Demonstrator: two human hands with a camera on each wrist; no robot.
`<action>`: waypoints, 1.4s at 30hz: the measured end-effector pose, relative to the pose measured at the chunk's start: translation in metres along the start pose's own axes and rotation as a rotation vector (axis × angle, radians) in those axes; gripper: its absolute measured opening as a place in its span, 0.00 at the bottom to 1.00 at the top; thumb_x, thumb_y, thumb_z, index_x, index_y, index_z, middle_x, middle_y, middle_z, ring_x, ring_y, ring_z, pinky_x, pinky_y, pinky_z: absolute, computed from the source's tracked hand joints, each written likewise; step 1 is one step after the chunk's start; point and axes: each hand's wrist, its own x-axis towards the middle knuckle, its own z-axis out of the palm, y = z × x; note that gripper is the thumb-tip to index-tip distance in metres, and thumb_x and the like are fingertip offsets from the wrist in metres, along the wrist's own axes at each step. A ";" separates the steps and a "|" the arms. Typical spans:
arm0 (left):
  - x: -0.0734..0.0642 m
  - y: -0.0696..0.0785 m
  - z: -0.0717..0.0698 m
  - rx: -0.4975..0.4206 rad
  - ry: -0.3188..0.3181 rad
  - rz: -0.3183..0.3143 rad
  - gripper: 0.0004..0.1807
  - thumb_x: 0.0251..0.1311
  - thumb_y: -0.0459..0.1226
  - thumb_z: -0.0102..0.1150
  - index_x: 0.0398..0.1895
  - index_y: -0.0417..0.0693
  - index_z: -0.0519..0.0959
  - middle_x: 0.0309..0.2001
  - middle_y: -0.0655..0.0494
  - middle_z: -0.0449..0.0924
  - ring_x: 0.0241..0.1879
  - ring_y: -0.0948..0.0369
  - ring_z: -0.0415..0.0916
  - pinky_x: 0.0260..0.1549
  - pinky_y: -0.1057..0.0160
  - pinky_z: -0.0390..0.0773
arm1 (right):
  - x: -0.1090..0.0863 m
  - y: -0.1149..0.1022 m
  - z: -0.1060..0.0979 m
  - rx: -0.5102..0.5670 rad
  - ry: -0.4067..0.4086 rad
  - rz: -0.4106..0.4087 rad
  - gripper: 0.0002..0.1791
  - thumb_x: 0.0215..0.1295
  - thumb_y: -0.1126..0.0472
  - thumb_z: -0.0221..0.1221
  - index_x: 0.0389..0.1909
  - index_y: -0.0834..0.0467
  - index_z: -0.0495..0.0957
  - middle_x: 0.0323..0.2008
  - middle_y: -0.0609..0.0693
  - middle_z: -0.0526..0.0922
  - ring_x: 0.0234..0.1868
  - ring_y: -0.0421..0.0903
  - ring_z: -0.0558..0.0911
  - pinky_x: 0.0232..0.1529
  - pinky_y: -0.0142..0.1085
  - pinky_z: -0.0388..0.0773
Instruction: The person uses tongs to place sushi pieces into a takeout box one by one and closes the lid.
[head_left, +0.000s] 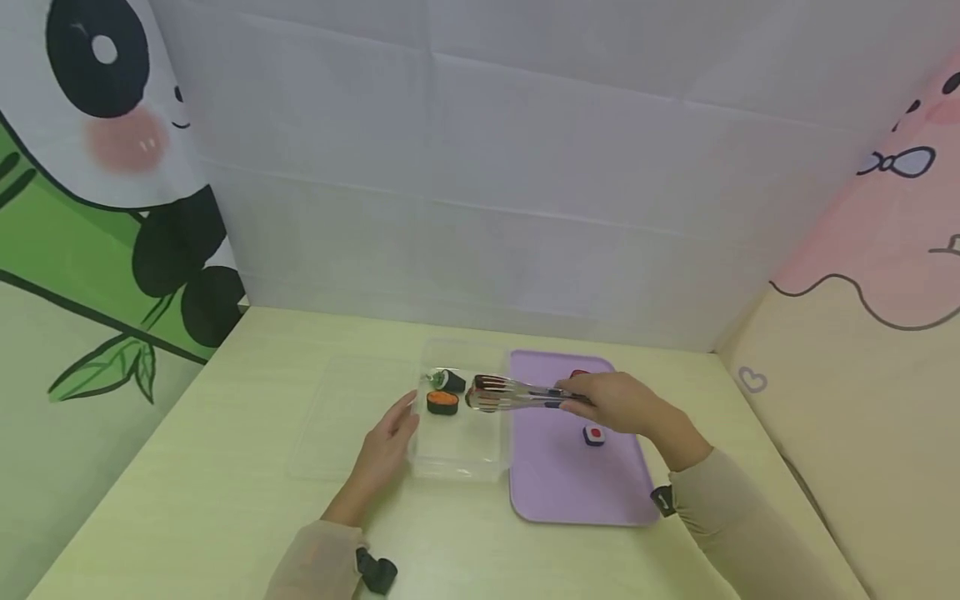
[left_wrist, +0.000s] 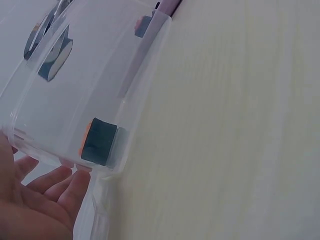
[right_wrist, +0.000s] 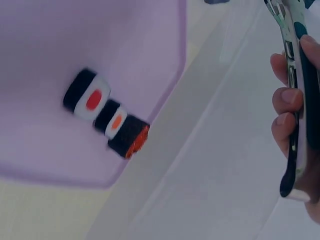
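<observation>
My right hand (head_left: 618, 404) grips metal tongs (head_left: 525, 396) with dark handle parts. Their tips reach left over a clear plastic box (head_left: 461, 450), and no piece shows between them. Inside the box are a toy sushi roll (head_left: 452, 381) with a green end and an orange-topped sushi piece (head_left: 442, 403), just left of the tips. The fingertips of my left hand (head_left: 386, 446) rest against the box's left wall, as the left wrist view also shows. In the right wrist view, several toy sushi rolls (right_wrist: 94, 99) lie in a row on the purple tray (right_wrist: 45, 150).
The purple tray stands right beside the box. A flat transparent lid-like sheet (head_left: 352, 425) lies to the box's left on the pale wooden table (head_left: 210, 500). A white cloth (head_left: 487, 208) hangs behind, with printed cartoon panels on both sides.
</observation>
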 end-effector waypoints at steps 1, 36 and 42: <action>0.000 0.000 0.000 0.002 -0.001 0.004 0.26 0.76 0.44 0.42 0.74 0.52 0.60 0.69 0.40 0.63 0.66 0.41 0.62 0.62 0.41 0.62 | 0.007 -0.004 0.004 -0.002 -0.002 -0.023 0.13 0.70 0.54 0.58 0.49 0.57 0.80 0.31 0.39 0.78 0.28 0.36 0.73 0.32 0.36 0.76; -0.002 0.000 0.002 -0.022 0.012 0.005 0.26 0.76 0.44 0.44 0.74 0.52 0.61 0.68 0.39 0.65 0.66 0.41 0.61 0.63 0.40 0.60 | 0.007 0.015 -0.006 -0.011 -0.048 0.081 0.16 0.72 0.54 0.56 0.51 0.60 0.79 0.37 0.45 0.81 0.33 0.41 0.78 0.35 0.41 0.77; -0.002 0.000 0.001 -0.030 0.022 0.006 0.26 0.75 0.44 0.45 0.73 0.53 0.62 0.67 0.39 0.65 0.66 0.41 0.62 0.63 0.40 0.59 | -0.035 0.067 -0.020 -0.059 -0.108 0.253 0.21 0.73 0.54 0.54 0.57 0.65 0.76 0.50 0.58 0.81 0.48 0.56 0.81 0.48 0.53 0.76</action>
